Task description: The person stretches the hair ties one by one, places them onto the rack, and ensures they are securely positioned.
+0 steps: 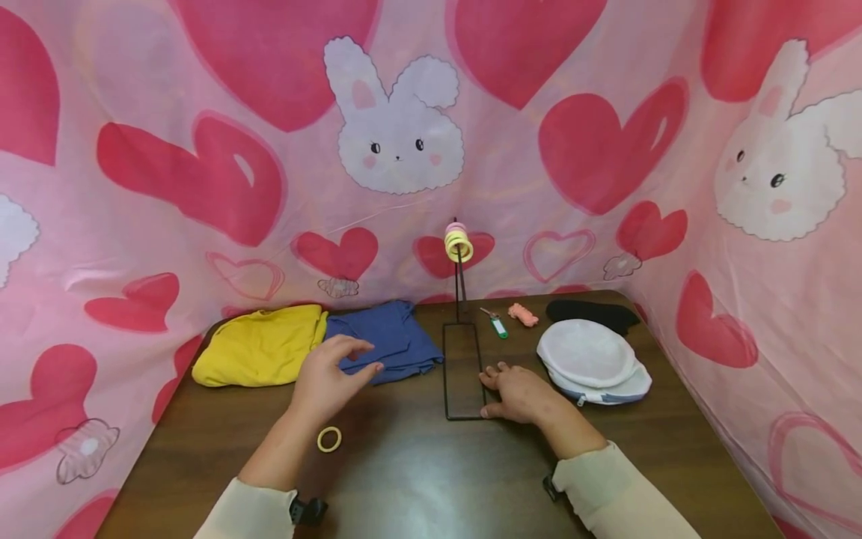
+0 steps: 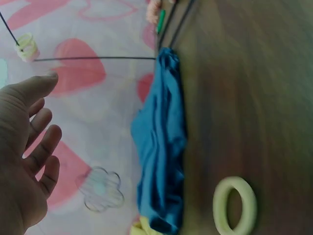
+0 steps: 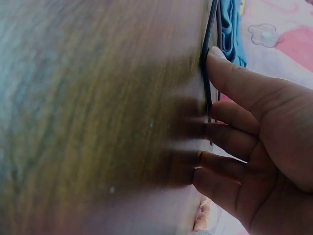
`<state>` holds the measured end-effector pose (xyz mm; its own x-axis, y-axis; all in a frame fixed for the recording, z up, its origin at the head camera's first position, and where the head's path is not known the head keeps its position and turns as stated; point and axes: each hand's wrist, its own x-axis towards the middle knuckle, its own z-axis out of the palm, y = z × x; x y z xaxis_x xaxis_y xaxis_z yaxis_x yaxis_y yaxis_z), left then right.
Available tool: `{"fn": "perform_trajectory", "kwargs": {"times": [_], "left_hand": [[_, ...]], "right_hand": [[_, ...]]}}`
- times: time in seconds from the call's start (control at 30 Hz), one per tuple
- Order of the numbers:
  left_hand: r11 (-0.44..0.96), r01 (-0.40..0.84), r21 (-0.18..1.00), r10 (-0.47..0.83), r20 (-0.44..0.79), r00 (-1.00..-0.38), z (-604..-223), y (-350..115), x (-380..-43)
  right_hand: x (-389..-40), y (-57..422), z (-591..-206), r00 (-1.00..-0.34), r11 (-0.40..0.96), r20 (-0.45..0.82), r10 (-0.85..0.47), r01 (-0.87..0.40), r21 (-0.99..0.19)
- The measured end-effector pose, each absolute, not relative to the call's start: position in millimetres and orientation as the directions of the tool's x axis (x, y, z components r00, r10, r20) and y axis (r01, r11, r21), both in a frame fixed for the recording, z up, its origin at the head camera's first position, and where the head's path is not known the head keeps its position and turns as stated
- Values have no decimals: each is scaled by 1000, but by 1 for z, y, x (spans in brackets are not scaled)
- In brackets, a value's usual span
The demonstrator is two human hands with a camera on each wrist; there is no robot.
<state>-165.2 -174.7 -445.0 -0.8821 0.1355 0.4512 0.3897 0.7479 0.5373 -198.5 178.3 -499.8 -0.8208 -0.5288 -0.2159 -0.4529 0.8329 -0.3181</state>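
A black wire stand [image 1: 445,374] has a flat rectangular base on the table and a tall upright. Pink and yellow rings [image 1: 459,245] hang on its top arm. My right hand [image 1: 521,393] rests at the base's right side, thumb by the front corner and fingertips down along the wire; the right wrist view shows the thumb [image 3: 230,73] against that wire. My left hand [image 1: 331,378], empty, hovers in front of the folded blue cloth [image 1: 384,340], with thumb and fingers apart. A loose yellow ring [image 1: 329,439] lies on the table below and right of the left hand.
A folded yellow cloth [image 1: 263,348] lies back left. Behind the right hand are a key with a green tag [image 1: 498,326], a pink cord bundle [image 1: 523,314], a black item [image 1: 592,314] and a white zippered pouch [image 1: 592,359]. A printed curtain [image 1: 498,187] surrounds the table.
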Motion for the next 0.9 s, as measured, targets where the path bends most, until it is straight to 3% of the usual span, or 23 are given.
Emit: {"fn": "perform_trajectory", "kwargs": {"times": [0.3, 0.9], "left_hand": [[764, 387, 516, 191, 391, -900, -468, -205, -157], [805, 354, 476, 352, 98, -931, -492, -261, -147]], "right_hand": [[-199, 178, -500, -821, 833, -212, -530, -459, -309], [-205, 178, -500, -811, 837, -235, -536, -474, -273]]}}
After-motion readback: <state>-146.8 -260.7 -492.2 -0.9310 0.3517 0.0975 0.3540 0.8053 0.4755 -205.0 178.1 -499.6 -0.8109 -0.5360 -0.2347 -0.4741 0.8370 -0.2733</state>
